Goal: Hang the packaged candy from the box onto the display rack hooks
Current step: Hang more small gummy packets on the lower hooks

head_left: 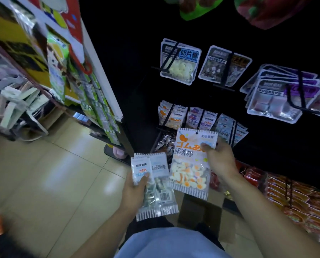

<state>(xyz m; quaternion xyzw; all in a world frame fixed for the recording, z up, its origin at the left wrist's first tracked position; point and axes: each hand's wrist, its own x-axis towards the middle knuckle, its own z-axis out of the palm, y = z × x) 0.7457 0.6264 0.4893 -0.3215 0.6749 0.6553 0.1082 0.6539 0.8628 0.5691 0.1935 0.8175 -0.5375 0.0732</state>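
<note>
The right hand pinches the top right corner of an orange-printed candy bag, holding it upright in front of the black display rack, just below the lowest row of hanging bags. The left hand has its grip closed around a small stack of blue-printed candy bags, thumb pressed on the front one, beside and touching the orange bag's lower left edge. A cardboard box sits on the tiled floor beneath the hands.
</note>
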